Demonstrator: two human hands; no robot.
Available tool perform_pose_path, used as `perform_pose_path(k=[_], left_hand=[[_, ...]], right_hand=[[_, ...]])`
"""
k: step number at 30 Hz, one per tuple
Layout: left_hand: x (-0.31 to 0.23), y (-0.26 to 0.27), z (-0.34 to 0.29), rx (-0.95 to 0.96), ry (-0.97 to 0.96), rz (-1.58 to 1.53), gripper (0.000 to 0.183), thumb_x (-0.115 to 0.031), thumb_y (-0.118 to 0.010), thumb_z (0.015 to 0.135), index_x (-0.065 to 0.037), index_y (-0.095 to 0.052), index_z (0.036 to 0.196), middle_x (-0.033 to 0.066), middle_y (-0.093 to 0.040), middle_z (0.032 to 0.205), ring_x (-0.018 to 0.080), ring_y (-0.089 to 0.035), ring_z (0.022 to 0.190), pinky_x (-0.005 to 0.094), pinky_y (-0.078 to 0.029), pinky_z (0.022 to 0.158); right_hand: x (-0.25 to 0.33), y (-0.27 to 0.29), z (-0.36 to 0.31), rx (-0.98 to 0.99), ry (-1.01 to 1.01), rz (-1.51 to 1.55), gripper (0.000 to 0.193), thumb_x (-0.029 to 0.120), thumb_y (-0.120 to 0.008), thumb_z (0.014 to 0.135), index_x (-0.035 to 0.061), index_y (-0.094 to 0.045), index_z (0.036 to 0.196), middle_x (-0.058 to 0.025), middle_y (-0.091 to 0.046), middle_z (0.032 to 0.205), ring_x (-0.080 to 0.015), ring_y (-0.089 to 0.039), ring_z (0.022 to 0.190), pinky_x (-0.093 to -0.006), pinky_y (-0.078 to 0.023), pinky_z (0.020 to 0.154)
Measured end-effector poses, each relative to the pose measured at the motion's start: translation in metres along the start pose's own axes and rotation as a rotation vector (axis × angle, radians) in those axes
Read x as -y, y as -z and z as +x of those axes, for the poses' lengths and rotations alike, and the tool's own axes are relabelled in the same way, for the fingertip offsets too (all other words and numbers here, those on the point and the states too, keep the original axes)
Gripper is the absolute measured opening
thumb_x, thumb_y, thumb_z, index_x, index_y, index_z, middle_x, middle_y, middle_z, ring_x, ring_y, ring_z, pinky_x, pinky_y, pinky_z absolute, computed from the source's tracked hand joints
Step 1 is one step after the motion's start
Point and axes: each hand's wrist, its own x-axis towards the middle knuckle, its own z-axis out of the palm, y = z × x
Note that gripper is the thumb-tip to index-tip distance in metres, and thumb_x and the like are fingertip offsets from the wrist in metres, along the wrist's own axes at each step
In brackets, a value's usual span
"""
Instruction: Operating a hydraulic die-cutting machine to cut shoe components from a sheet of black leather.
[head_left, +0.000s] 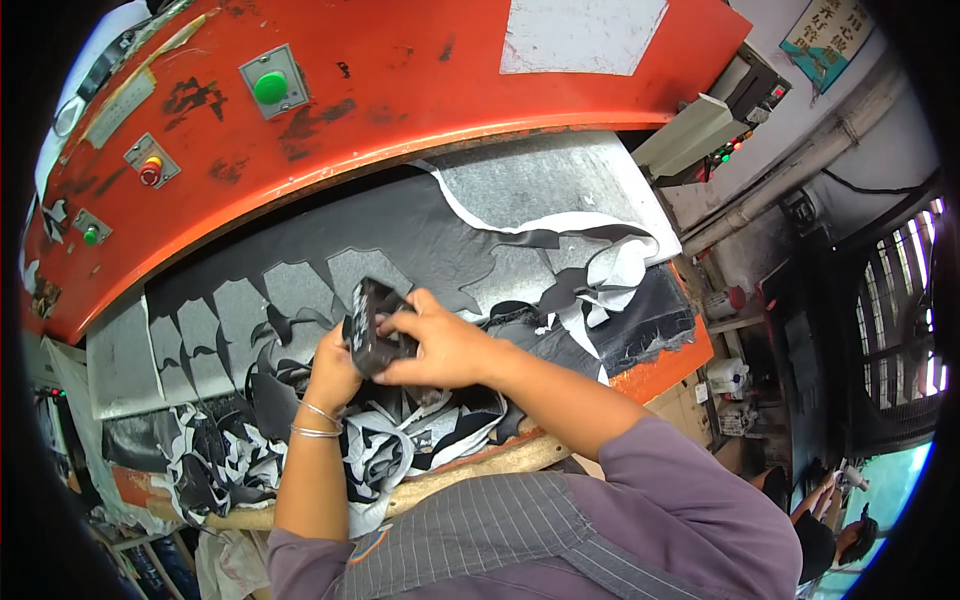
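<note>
Both my hands are together over the middle of the work surface, at a dark, thick-walled cutting die (366, 338) tilted up on edge. My right hand (440, 340) is closed round its right side, fingers reaching into its opening. My left hand (335, 370) is closed at its lower left edge, the fingertips partly hidden behind it. Beneath lies a sheet of black leather-like material (400, 215) with pale backing, its near edge cut into a row of notches. The grey cutting board (590, 180) shows through these gaps.
An orange press beam (400, 90) spans the far side, carrying a green button (270, 88) and a red knob (151, 171). Black and white offcuts (240, 460) pile along the near edge; more curl at right (610, 275). Another person (850, 540) is at far right.
</note>
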Motion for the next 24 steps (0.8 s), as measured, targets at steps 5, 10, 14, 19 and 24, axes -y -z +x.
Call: perform_pose_path(k=[5, 10, 14, 19, 24], left_hand=[[0.007, -0.001, -0.031, -0.124, 0.202, -0.075, 0.014, -0.014, -0.069, 0.087, -0.005, -0.063, 0.096, -0.0022, -0.061, 0.074, 0.0037, -0.052, 0.063, 0.0205, -0.042, 0.054], [-0.024, 0.014, -0.065, 0.265, 0.200, 0.586, 0.054, -0.018, -0.076, 0.078, 0.002, -0.054, 0.122, 0.0129, -0.062, 0.106, 0.0223, -0.060, 0.091, 0.0320, -0.049, 0.086], [-0.044, 0.008, -0.053, -0.136, -0.092, 0.591, 0.067, -0.019, -0.071, 0.079, -0.001, -0.042, 0.136, 0.0197, -0.057, 0.124, 0.0332, -0.055, 0.109, 0.0394, -0.042, 0.098], [-0.028, -0.024, 0.010, -0.104, -0.019, 0.426, 0.071, -0.012, -0.060, 0.083, -0.001, -0.026, 0.145, 0.0206, -0.053, 0.133, 0.0323, -0.051, 0.121, 0.0396, -0.040, 0.100], [0.012, -0.036, 0.064, -0.175, -0.250, 0.824, 0.074, -0.006, -0.049, 0.082, 0.004, -0.016, 0.147, 0.0172, -0.050, 0.138, 0.0315, -0.042, 0.132, 0.0438, -0.023, 0.112]], right_hand=[[0.002, 0.024, 0.025, -0.211, -0.317, -0.243, 0.072, 0.055, -0.071, 0.069, 0.0012, -0.062, 0.116, -0.0272, -0.045, 0.123, -0.0398, -0.054, 0.111, -0.0409, -0.045, 0.095], [-0.023, 0.049, 0.047, -0.352, -0.582, -0.509, 0.080, 0.057, -0.065, 0.073, -0.0050, -0.054, 0.123, -0.0285, -0.045, 0.127, -0.0392, -0.050, 0.117, -0.0440, -0.046, 0.095], [-0.031, 0.051, 0.044, -0.352, -0.500, -0.552, 0.087, 0.060, -0.067, 0.072, -0.0023, -0.049, 0.131, -0.0255, -0.048, 0.128, -0.0376, -0.047, 0.121, -0.0450, -0.044, 0.097], [-0.084, 0.076, -0.002, -0.298, -0.138, -0.396, 0.082, 0.051, -0.073, 0.074, 0.0137, -0.043, 0.141, -0.0246, -0.048, 0.132, -0.0381, -0.042, 0.126, -0.0449, -0.031, 0.106], [-0.097, 0.066, -0.002, -0.351, 0.058, -0.463, 0.057, 0.032, -0.074, 0.078, 0.0219, -0.054, 0.131, -0.0173, -0.052, 0.133, -0.0324, -0.043, 0.128, -0.0431, -0.029, 0.105]])
